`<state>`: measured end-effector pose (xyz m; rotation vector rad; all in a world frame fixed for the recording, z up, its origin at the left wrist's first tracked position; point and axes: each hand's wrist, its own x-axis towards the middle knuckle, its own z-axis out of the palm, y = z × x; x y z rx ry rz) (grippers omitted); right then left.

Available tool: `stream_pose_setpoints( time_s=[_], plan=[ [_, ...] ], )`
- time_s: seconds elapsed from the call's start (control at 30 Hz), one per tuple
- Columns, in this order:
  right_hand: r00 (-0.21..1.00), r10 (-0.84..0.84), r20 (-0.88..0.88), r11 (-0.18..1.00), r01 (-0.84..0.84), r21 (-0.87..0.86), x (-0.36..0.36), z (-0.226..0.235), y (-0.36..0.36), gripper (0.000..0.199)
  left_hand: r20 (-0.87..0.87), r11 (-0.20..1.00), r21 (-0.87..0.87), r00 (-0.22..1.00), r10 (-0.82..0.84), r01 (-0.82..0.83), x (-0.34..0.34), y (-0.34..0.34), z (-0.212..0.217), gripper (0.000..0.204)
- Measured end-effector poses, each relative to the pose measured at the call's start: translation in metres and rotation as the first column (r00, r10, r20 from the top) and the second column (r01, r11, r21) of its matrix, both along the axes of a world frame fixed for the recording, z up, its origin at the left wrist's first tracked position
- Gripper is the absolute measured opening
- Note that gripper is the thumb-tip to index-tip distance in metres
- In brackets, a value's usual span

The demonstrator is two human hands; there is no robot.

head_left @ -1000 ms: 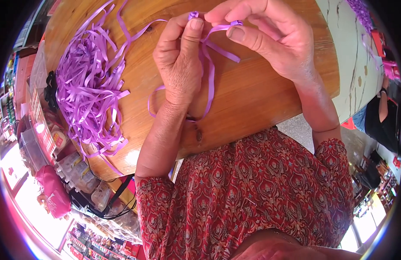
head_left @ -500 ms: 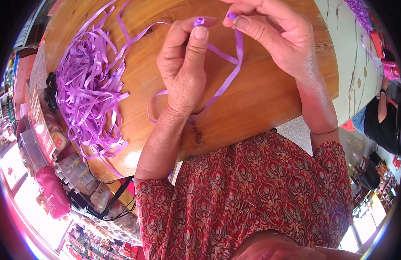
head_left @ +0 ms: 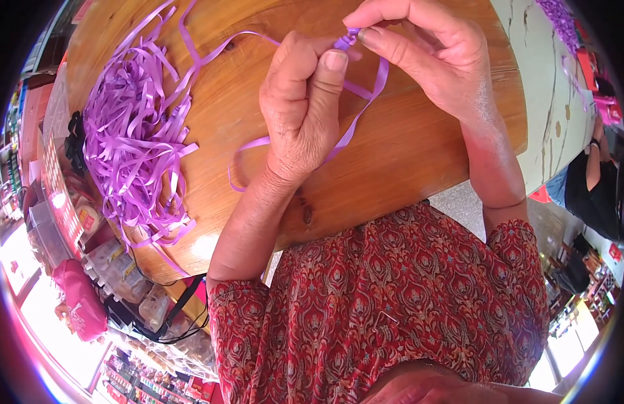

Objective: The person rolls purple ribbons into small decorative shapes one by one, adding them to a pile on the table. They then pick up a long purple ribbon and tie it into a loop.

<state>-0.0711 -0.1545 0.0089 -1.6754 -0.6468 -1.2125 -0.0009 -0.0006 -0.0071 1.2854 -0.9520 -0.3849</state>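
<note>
Left hand [head_left: 302,111] and right hand [head_left: 426,57] are both closed in pinches on one purple ribbon strip [head_left: 359,108] above the wooden counter [head_left: 406,155], keeping it taut between them. A loose ribbon pile [head_left: 133,145] lies at nine o'clock, within reach.

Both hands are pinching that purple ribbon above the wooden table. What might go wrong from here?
1. The left hand and right hand hold the ribbon only at their fingertips, so the small fold between them might slip loose.
2. The ribbon's free end curls on the table below the left wrist and could snag there.
3. The pile of ribbons lies close by; a strand might get dragged along.
</note>
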Motion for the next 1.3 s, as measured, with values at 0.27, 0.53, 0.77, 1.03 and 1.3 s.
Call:
stream_pose_setpoints(
  time_s=[0.27,0.53,0.77,1.03,1.3],
  plan=[
    [0.624,-0.302,-0.721,0.931,0.354,-0.084,-0.036,0.056,0.03,0.012,0.112,0.998,-0.004,0.992,0.063,-0.063,0.003,0.002,0.003,0.006],
    [0.641,-0.341,-0.688,0.932,0.325,-0.16,-0.037,0.059,0.028,0.01,0.234,0.993,-0.07,0.966,0.106,-0.092,0.006,0.0,0.0,0.002],
    [0.978,-0.12,0.171,0.972,0.151,-0.178,0.004,0.011,0.001,0.013,0.39,0.994,-0.042,0.914,0.11,-0.102,0.007,-0.002,0.011,0.004],
    [0.621,-0.293,-0.727,0.949,0.282,-0.142,-0.041,0.067,0.026,0.012,0.529,0.993,0.003,0.842,0.099,-0.119,0.009,0.002,0.016,0.005],
    [0.608,-0.244,-0.755,0.961,0.258,-0.102,-0.04,0.063,0.025,0.015,0.353,0.997,-0.065,0.933,0.063,-0.043,0.009,-0.001,0.003,0.004]
  ],
)
